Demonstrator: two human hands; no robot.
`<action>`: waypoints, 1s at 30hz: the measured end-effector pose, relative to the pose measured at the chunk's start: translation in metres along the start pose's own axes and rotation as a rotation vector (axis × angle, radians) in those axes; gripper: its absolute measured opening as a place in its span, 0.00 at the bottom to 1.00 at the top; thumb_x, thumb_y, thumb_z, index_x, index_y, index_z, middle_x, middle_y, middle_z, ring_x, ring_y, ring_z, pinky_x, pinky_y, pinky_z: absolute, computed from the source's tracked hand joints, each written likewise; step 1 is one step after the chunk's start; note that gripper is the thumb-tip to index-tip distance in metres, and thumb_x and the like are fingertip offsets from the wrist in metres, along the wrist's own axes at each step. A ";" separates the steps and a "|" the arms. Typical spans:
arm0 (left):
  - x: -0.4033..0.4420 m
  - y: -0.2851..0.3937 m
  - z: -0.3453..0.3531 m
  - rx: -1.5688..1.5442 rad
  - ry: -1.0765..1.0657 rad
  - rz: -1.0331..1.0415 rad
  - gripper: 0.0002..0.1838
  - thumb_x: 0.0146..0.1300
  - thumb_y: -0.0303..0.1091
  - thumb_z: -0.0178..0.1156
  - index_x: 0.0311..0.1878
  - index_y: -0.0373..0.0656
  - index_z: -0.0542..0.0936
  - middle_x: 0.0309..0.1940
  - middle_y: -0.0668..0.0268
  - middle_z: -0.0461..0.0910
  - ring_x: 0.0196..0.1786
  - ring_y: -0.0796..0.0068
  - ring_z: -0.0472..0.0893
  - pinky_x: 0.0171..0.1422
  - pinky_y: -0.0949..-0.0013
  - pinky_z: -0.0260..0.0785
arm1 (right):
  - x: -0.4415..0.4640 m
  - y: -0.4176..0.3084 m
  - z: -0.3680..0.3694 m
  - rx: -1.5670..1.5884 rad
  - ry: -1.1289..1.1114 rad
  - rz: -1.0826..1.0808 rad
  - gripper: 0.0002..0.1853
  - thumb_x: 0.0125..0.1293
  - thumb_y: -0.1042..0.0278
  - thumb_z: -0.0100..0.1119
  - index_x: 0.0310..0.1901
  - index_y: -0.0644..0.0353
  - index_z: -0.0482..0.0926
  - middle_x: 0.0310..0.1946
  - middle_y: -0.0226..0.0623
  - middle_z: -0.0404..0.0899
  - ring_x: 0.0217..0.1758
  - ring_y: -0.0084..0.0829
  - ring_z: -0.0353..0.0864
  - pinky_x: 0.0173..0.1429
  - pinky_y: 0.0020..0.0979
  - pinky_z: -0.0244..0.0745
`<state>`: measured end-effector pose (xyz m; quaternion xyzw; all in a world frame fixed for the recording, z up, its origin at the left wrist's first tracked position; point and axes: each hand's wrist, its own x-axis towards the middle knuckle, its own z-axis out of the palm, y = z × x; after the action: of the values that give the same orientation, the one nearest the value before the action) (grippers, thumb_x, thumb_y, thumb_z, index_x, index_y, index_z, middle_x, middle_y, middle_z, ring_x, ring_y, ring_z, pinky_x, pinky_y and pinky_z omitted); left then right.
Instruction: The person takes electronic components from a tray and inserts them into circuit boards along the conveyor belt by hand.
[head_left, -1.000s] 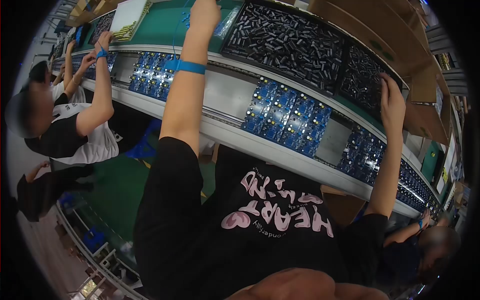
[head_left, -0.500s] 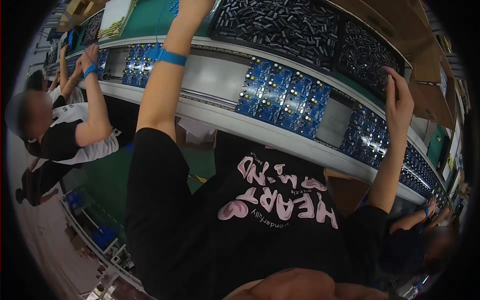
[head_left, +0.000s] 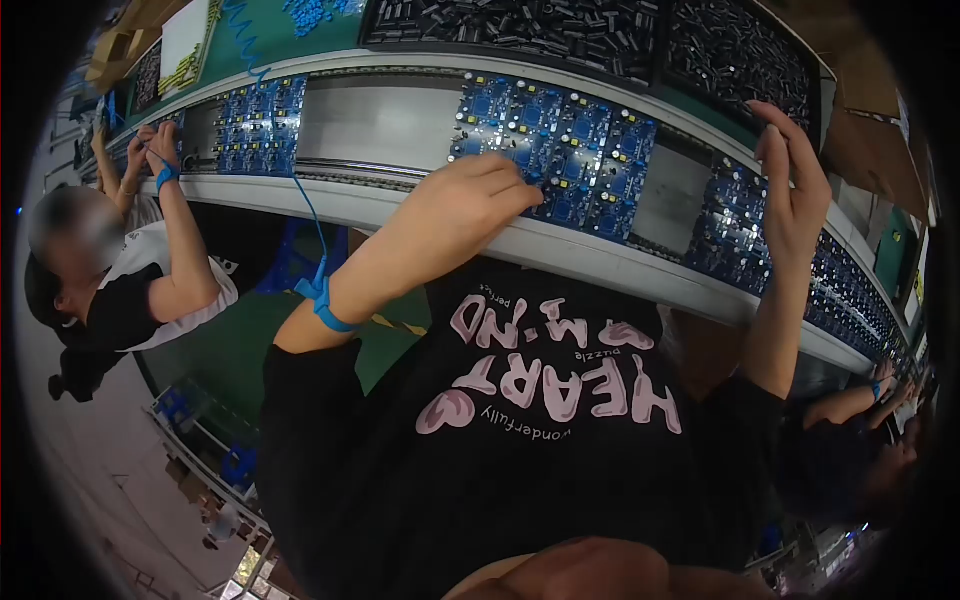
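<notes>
My left hand [head_left: 465, 215], with a blue strap [head_left: 325, 300] on its wrist, is over the near left part of a blue circuit board panel [head_left: 590, 140]. Its fingers are bent and pressed together with the tips down at the board. Whatever they may hold is hidden. My right hand [head_left: 797, 195] is raised at the near edge of the right black tray [head_left: 690, 85], which is full of small dark cylindrical parts. Thumb and forefinger stand apart there, and I see nothing between them.
Another black tray of cylindrical parts [head_left: 510, 40] lies behind the line. More board panels sit left [head_left: 260, 125] and right [head_left: 735, 225] on the rails. A coiled blue cord runs to my strap. A co-worker [head_left: 150, 270] sits left, another person [head_left: 840, 450] right.
My left hand has come back from the far side of the line, down onto the board panel. My right hand has stayed near the tray edge. The view has shifted slightly.
</notes>
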<state>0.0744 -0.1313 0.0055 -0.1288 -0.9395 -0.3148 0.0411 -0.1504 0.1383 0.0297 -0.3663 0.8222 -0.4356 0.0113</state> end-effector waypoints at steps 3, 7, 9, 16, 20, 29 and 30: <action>-0.001 -0.001 0.008 0.083 0.017 0.052 0.13 0.55 0.23 0.68 0.45 0.40 0.84 0.40 0.61 0.83 0.49 0.59 0.82 0.51 0.60 0.78 | 0.000 0.003 -0.001 -0.002 0.005 -0.041 0.13 0.78 0.73 0.52 0.57 0.60 0.84 0.30 0.27 0.74 0.34 0.16 0.71 0.41 0.21 0.68; 0.000 0.003 0.005 0.089 0.022 0.028 0.12 0.54 0.24 0.70 0.43 0.40 0.84 0.39 0.61 0.84 0.50 0.60 0.82 0.51 0.60 0.78 | -0.002 0.005 -0.004 -0.007 0.007 -0.042 0.13 0.79 0.72 0.52 0.57 0.60 0.84 0.31 0.28 0.75 0.34 0.17 0.71 0.42 0.21 0.68; 0.003 0.003 -0.004 0.074 0.027 0.015 0.12 0.54 0.24 0.70 0.43 0.40 0.84 0.39 0.61 0.84 0.49 0.59 0.83 0.50 0.60 0.78 | -0.001 0.006 -0.004 -0.034 0.011 -0.060 0.14 0.79 0.73 0.51 0.58 0.61 0.84 0.31 0.28 0.76 0.34 0.17 0.72 0.42 0.21 0.69; 0.034 -0.030 -0.045 0.203 0.217 -0.057 0.09 0.62 0.26 0.69 0.45 0.41 0.84 0.38 0.59 0.84 0.44 0.57 0.84 0.47 0.60 0.78 | 0.004 -0.002 0.009 0.327 0.021 0.102 0.12 0.80 0.74 0.49 0.54 0.63 0.82 0.36 0.30 0.82 0.38 0.19 0.80 0.47 0.21 0.77; 0.075 -0.071 -0.051 0.434 0.367 0.040 0.09 0.67 0.26 0.65 0.50 0.41 0.84 0.38 0.61 0.85 0.42 0.64 0.86 0.46 0.66 0.78 | 0.004 0.008 0.007 0.362 -0.064 0.159 0.09 0.79 0.73 0.52 0.50 0.64 0.82 0.35 0.31 0.83 0.38 0.18 0.81 0.46 0.21 0.77; 0.099 -0.063 -0.049 0.261 0.362 0.008 0.11 0.70 0.25 0.62 0.54 0.42 0.84 0.40 0.62 0.86 0.44 0.69 0.87 0.48 0.71 0.79 | 0.005 0.022 0.002 0.483 -0.218 0.251 0.11 0.77 0.67 0.58 0.53 0.64 0.83 0.35 0.30 0.84 0.38 0.17 0.83 0.44 0.21 0.77; 0.104 -0.060 -0.044 0.208 0.360 0.008 0.11 0.71 0.26 0.62 0.55 0.42 0.84 0.40 0.62 0.86 0.44 0.69 0.87 0.48 0.71 0.79 | 0.005 0.025 0.002 0.580 -0.243 0.314 0.12 0.78 0.66 0.57 0.54 0.63 0.83 0.36 0.31 0.85 0.38 0.18 0.84 0.45 0.21 0.78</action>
<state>-0.0423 -0.1817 0.0220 -0.0693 -0.9439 -0.2337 0.2228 -0.1687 0.1427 0.0119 -0.2663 0.7032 -0.5970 0.2796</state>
